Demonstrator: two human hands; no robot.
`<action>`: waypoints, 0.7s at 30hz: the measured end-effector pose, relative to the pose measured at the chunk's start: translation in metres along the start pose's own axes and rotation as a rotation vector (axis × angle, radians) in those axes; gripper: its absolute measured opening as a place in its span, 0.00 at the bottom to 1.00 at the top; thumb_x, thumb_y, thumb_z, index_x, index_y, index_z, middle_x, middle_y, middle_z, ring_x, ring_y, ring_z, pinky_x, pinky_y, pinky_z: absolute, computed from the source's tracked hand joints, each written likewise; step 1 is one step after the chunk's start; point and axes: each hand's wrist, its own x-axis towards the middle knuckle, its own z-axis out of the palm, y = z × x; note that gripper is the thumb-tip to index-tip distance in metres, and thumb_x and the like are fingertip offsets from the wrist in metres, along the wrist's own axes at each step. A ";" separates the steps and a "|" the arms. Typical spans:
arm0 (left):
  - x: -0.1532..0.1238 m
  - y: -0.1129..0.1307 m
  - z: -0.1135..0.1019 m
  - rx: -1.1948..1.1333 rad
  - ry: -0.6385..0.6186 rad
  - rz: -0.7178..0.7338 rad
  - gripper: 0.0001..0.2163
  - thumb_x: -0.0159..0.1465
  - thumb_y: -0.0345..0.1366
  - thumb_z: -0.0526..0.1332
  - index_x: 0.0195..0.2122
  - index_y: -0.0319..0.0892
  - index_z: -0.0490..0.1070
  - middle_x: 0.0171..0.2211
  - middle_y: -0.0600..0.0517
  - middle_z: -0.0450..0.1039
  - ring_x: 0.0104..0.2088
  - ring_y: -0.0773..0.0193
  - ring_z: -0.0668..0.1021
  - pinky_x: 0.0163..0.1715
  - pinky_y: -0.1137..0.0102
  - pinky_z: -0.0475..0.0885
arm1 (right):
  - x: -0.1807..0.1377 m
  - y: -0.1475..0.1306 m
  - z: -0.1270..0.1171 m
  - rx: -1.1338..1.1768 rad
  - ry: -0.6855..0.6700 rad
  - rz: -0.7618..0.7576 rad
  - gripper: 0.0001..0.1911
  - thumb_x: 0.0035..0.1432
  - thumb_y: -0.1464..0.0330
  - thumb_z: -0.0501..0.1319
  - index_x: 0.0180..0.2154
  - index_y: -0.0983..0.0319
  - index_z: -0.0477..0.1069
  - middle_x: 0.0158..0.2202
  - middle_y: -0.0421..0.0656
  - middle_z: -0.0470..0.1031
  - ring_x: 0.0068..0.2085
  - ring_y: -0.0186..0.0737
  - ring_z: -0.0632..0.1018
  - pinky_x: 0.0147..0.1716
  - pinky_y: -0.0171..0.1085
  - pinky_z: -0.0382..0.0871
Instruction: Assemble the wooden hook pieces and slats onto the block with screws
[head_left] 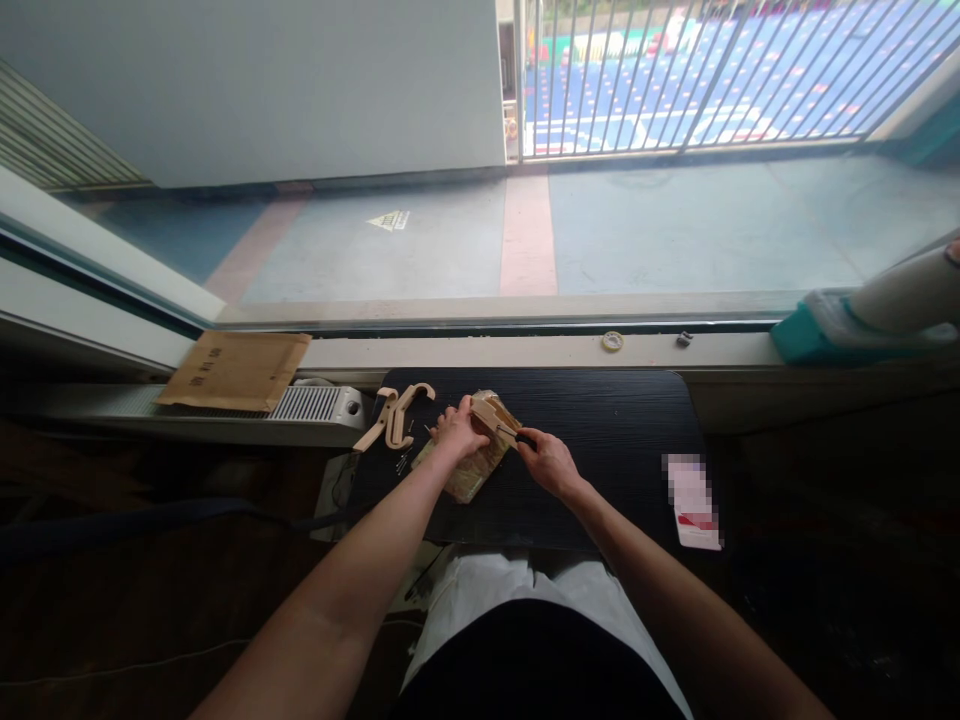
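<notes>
My left hand [457, 433] presses a light wooden piece [491, 414] against a brownish block wrapped in clear plastic [471, 480]. In my right hand [552, 466] is a screwdriver [527, 439] with a dark handle. Its metal shaft points left at the wooden piece; whether the tip sits on a screw is too small to tell. Left of my left hand lie hook-shaped wooden parts [399, 415]. Several small screws [403, 461] are scattered just below them. All of this rests on a black table [611, 455].
A white and pink card or packet [699, 532], partly blurred, lies at the table's right edge. On the windowsill [450, 351] are a tape roll [613, 342] and a small dark object [684, 340]. A brown envelope [236, 370] covers part of the radiator [319, 403]. Right stands a teal bin [814, 328].
</notes>
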 end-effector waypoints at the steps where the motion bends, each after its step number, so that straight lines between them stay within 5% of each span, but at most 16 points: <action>1: 0.000 0.000 -0.001 0.000 -0.004 0.000 0.38 0.47 0.47 0.63 0.57 0.52 0.48 0.53 0.43 0.61 0.53 0.46 0.66 0.46 0.56 0.63 | 0.000 0.001 0.000 0.010 -0.009 0.012 0.19 0.62 0.61 0.49 0.53 0.55 0.65 0.46 0.42 0.75 0.45 0.38 0.75 0.42 0.33 0.64; 12: 0.003 -0.004 0.008 0.002 0.040 0.017 0.39 0.46 0.48 0.63 0.58 0.53 0.47 0.52 0.44 0.61 0.52 0.47 0.67 0.46 0.56 0.63 | -0.012 -0.015 -0.020 -0.477 -0.010 -0.246 0.17 0.64 0.71 0.44 0.48 0.57 0.66 0.41 0.47 0.73 0.39 0.38 0.75 0.34 0.33 0.65; 21: 0.002 -0.002 0.004 0.008 0.016 0.005 0.37 0.47 0.48 0.63 0.57 0.53 0.48 0.51 0.44 0.62 0.52 0.47 0.67 0.46 0.56 0.63 | -0.002 -0.005 -0.005 -0.143 -0.004 -0.039 0.18 0.63 0.64 0.48 0.52 0.54 0.66 0.44 0.41 0.75 0.43 0.37 0.74 0.40 0.32 0.64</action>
